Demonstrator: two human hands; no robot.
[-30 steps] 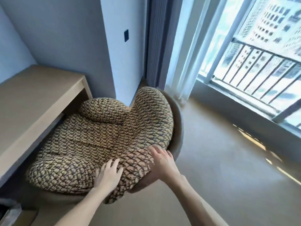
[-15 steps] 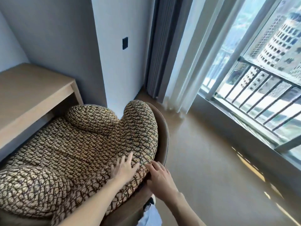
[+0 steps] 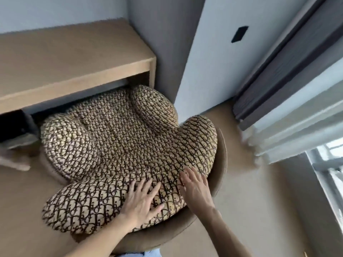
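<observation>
Seat cushion [image 3: 120,145]: padded, four-lobed, tan fabric with a dark brown woven lettering pattern. We log it lying in the round brown upholstered chair shell [image 3: 221,154], far lobes tucked just under the pale wooden desk [image 3: 65,58].
Left hand [image 3: 143,199]: flat on the near left lobe, fingers straight and spread, pressing down; nothing gripped.
Right hand [image 3: 194,188]: flat at the base of the near right lobe, fingers straight and spread; likewise holding nothing.
Hand spacing: near each other, not touching, both at the near edge.
Key relation: the seat cushion extends away from both palms, its long axis running from the near rim towards the desk. Almost all its bulk lies beyond the fingertips.
Nearer hand: left for the near left lobe, which appears to overhang the chair shell; right for the near right lobe, which leans on the rim.
Our judgement: we read this as smoothing or seating the pad; a next push would run along that axis, deskward.
Risk, as we judge: uneven pressure could skew the pad in the shell.
Surroundings: grey and white curtains [image 3: 278,89] to the right, well apart.
</observation>
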